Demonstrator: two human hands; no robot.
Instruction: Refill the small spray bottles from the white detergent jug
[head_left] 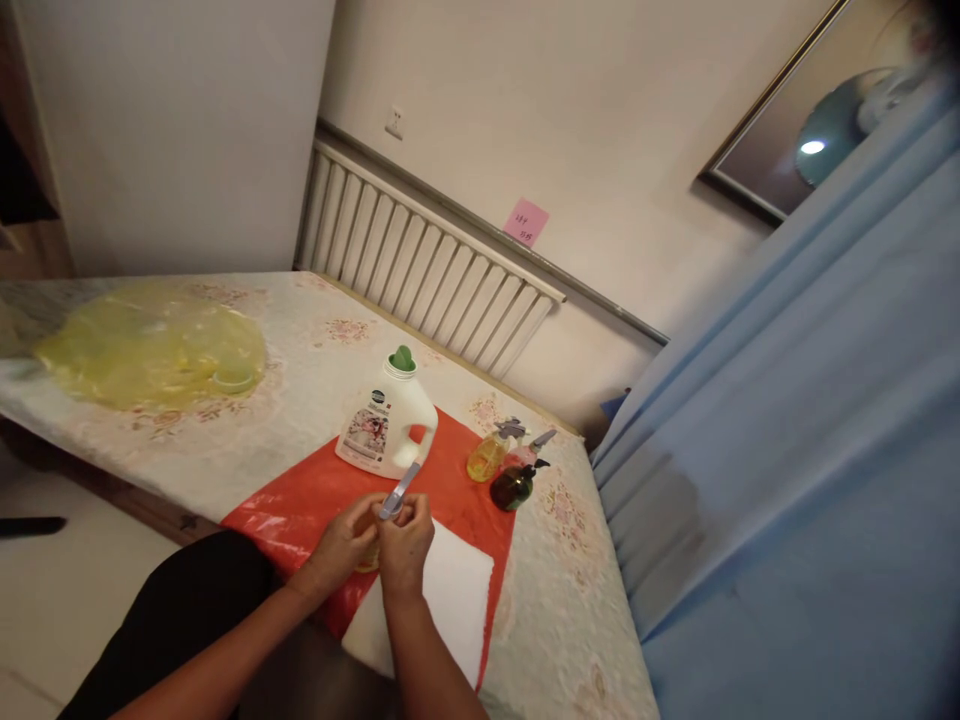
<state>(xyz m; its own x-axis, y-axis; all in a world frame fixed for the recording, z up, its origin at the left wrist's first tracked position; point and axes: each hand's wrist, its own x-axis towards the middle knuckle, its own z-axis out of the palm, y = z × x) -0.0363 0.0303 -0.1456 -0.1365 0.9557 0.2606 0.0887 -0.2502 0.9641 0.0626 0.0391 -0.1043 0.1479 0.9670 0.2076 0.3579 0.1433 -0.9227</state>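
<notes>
Both hands meet over a red sheet (289, 497) on the table. My left hand (349, 540) is closed around a small pump bottle (367, 562); a bit of its yellow body shows below the fingers. The bottle's grey pump head (399, 492) sticks up between the hands. Fingers of my right hand (406, 545) pinch at the base of that head; the join is hidden. Just beyond stands a large white jug (394, 415) with a handle, a printed label and a green piece at its mouth. Under my right forearm lies a white sheet or board (459, 585).
Right of the jug stand a yellow bottle (487, 457), a dark brown pump bottle (513, 487) and a pink bottle (520, 455). At far left lies a yellow plastic bag (150, 345). A radiator (427, 265) lines the wall; a blue curtain (787, 400) hangs at right.
</notes>
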